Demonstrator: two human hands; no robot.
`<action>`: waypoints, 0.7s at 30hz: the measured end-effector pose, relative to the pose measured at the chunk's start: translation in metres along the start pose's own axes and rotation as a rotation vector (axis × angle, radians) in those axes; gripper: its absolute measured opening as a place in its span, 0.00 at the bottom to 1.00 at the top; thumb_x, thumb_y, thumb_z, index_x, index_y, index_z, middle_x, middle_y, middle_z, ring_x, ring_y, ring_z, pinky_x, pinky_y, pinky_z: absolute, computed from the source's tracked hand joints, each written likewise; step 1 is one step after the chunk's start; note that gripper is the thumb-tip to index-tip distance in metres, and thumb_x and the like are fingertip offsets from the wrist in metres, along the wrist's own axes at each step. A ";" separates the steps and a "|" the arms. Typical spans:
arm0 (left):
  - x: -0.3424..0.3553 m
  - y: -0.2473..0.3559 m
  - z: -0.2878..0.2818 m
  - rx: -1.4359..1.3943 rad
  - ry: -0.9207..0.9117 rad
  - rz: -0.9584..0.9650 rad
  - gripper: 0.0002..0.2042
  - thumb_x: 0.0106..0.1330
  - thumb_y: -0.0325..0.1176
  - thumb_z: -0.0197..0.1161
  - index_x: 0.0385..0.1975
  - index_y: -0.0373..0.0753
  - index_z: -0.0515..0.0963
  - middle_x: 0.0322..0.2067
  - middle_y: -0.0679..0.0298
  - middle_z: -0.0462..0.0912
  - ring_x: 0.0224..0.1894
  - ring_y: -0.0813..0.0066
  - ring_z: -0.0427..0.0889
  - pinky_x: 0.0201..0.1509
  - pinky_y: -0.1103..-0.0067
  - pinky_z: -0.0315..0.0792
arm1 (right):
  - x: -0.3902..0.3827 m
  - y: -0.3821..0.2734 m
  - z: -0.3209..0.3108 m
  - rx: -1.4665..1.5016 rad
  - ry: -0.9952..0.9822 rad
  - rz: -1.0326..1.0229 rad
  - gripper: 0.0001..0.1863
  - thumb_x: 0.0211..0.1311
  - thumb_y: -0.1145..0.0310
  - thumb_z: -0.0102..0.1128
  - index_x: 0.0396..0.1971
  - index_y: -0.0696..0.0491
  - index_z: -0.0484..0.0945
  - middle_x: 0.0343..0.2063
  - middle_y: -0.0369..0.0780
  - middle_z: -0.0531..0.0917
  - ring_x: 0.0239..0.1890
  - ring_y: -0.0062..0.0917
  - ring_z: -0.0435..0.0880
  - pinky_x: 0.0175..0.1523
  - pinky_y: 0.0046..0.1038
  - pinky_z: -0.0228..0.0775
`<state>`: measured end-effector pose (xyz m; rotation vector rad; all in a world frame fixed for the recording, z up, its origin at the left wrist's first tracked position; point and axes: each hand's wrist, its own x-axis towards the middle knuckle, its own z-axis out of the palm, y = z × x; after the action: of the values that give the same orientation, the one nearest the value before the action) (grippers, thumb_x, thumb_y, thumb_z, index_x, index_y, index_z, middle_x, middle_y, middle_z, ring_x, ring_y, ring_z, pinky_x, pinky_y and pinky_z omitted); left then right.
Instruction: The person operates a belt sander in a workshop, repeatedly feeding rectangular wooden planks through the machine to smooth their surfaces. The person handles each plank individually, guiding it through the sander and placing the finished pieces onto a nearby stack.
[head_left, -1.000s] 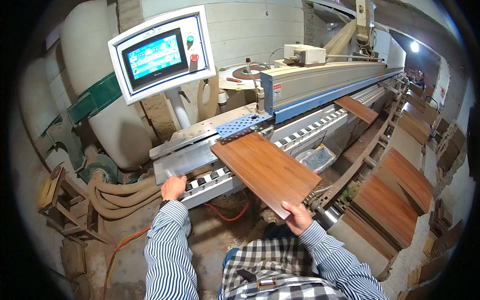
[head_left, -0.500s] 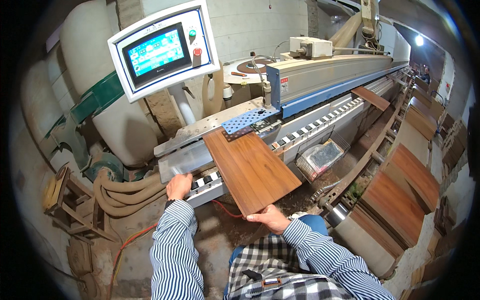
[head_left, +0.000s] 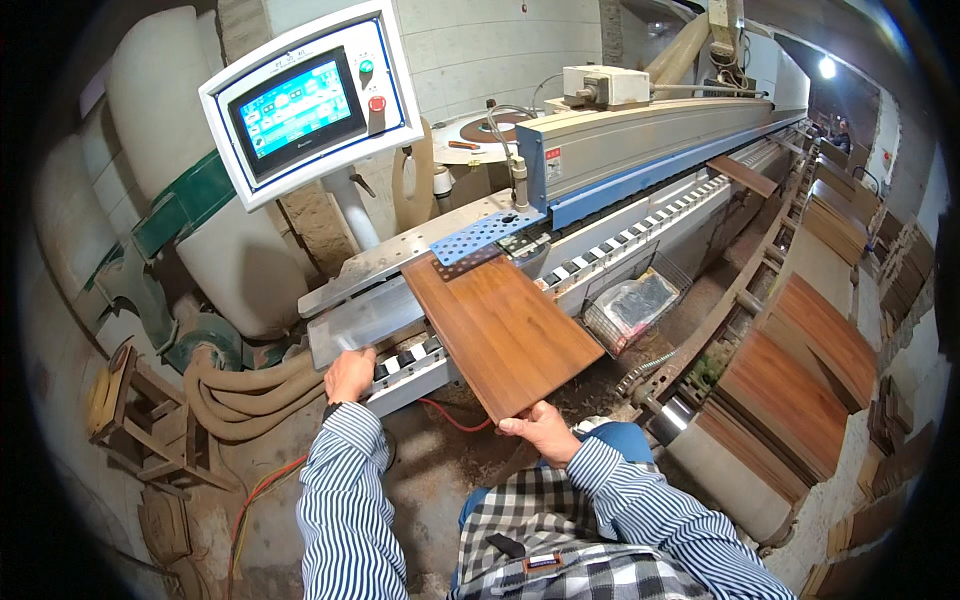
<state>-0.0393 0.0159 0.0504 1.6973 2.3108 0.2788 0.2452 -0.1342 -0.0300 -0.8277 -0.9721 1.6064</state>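
A wood-grain brown board lies slanted across the front end of a long edge-banding machine. Its far end reaches beneath a blue perforated plate. My right hand grips the board's near corner, thumb on top and fingers underneath, out of sight. At the left, my left hand is closed over the end of the white roller rail, beside a grey metal plate; its fingertips are partly hidden.
A control panel with a lit screen stands at upper left. Ribbed hoses and a wooden stool are on the left. A wire basket hangs under the machine. Boards lie along a roller conveyor at right. Another board sits farther along.
The board's near end and my right hand have shifted slightly to the right and away from me against the machine. My left hand stays at the rail end. The whole view has shifted a little.
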 end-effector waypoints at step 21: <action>-0.006 0.001 -0.004 0.015 -0.016 0.006 0.23 0.62 0.52 0.46 0.45 0.44 0.79 0.45 0.50 0.78 0.51 0.51 0.75 0.55 0.66 0.67 | -0.009 -0.019 -0.071 0.114 0.307 -0.069 0.13 0.64 0.60 0.54 0.29 0.55 0.75 0.24 0.37 0.81 0.28 0.20 0.80 0.38 0.22 0.74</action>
<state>-0.0377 0.0104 0.0553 1.7077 2.3025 0.2489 0.3177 -0.1271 -0.0436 -0.9193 -0.6776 1.4116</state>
